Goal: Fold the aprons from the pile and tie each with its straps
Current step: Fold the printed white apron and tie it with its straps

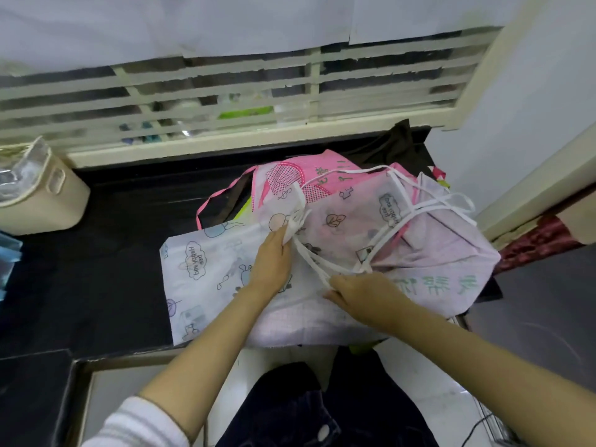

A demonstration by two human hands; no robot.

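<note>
The white apron [206, 272] with small cartoon prints lies on the dark counter [106, 253], its left part spread flat and its right part going up onto the pile [403, 240] of other aprons, where a pink one [290, 179] shows behind. Its long axis runs from left to right in front of the person. The white straps [380, 240] lie loose in loops over the pile, to the right and a little beyond both hands, so the right hand is nearer to most of them.

The left hand [274, 262] rests palm down on the apron, and its fingertips are closed on a knot or bunch of strap near the upper edge of the cloth. The right hand [358, 295] is lower and to the right, palm down, with the fingers pinched on a strap where two lines of it come together. Both forearms reach forward from the bottom of the view and come toward each other over the cloth.

I judge that the straps are being sorted out before folding; the apron is not yet folded. The loops cross each other and cross the pile, so a pull may drag the other aprons or tighten a tangle
</note>
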